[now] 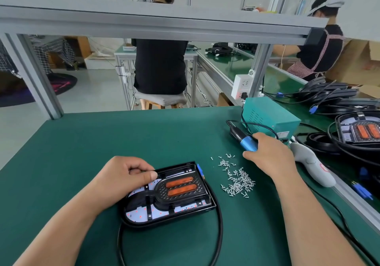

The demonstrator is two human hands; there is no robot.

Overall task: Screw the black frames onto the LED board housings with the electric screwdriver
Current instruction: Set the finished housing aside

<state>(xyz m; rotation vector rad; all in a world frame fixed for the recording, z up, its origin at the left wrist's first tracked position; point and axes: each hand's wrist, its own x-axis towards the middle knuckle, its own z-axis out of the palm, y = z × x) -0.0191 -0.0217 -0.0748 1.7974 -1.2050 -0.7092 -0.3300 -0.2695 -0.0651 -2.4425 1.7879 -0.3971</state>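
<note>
An LED board housing (185, 210) lies on the green mat in front of me, with a black frame (162, 191) and two orange lenses set in it. My left hand (125, 175) grips the housing's far left rim, thumb on top. A black cable loops out from the housing toward me. To the right, my right hand (269, 154) is curled round the blue electric screwdriver (244, 140), which lies on the mat with its black tail pointing away. A pile of several small silver screws (238, 179) sits between housing and right hand.
A teal power box (269, 115) stands behind the screwdriver. A grey handheld tool (312, 167) lies at the table's right edge. More housings (357, 130) and black frames with cables are stacked at the far right. Two people work beyond the table.
</note>
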